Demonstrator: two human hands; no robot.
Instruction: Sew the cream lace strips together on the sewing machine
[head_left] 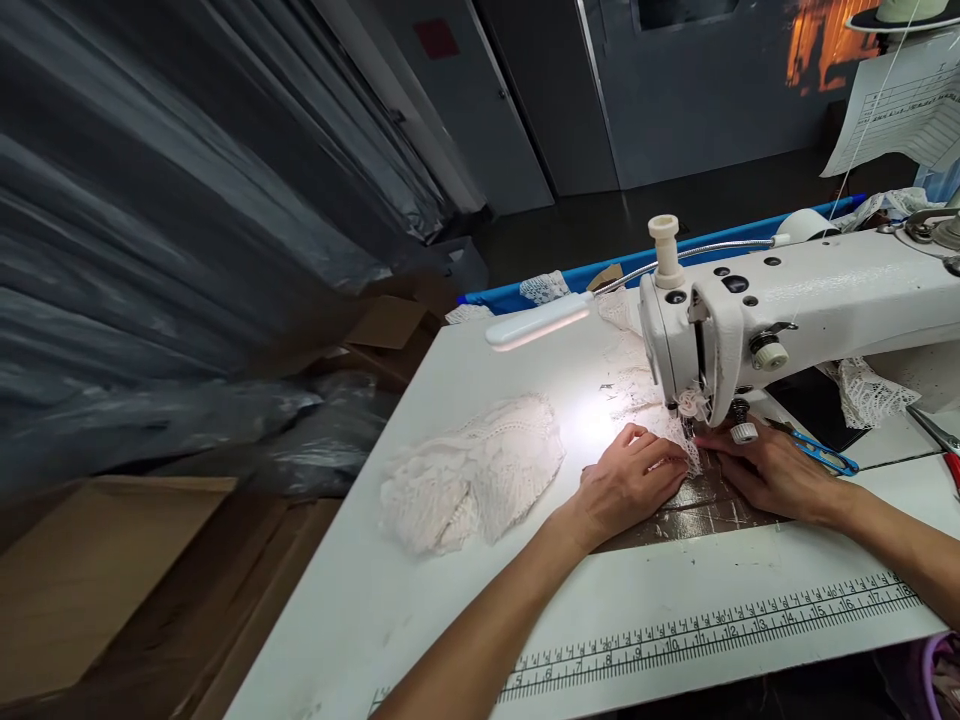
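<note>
Two hands at the machine [832, 290], lace [693, 460] at its needle end.
The lace lies below the machine's head, between the hands. The left hand [636, 475] rests on it with bent fingers; the right hand [780, 470] has its fingertips close beside the machine's needle. Whether either hand pinches the lace, I cannot tell. Left of the machine, a lace pile [517, 460] sits on the table [337, 620]; the lamp [536, 322] shines beside the machine's head. Blue scissors [829, 455] lie under the machine's arm.
</note>
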